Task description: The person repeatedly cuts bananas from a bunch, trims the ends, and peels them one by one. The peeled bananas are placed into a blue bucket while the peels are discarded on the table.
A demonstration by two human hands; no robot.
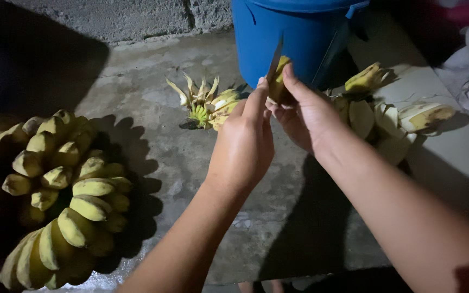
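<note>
Holding: the right hand (pixel 305 111) is clenching its grip around a small yellow-green banana (pixel 279 81), far centre, just before the blue plastic barrel (pixel 294 32).
Left hand (pixel 245 138): its grip is closing on a knife (pixel 274 62), thin blade rising against the banana.
Peels (pixel 204 103): a splayed, pointed cluster is lying on the rough concrete floor (pixel 158 146), left of the hands.
More peels (pixel 386 122): curved, pale-lined skins are resting on the right.
Bunch (pixel 66 190): plump, smooth bananas are crowding the near left, stacked in tiers.
Wall (pixel 137 16): coarse grey blockwork is running along the far side.
</note>
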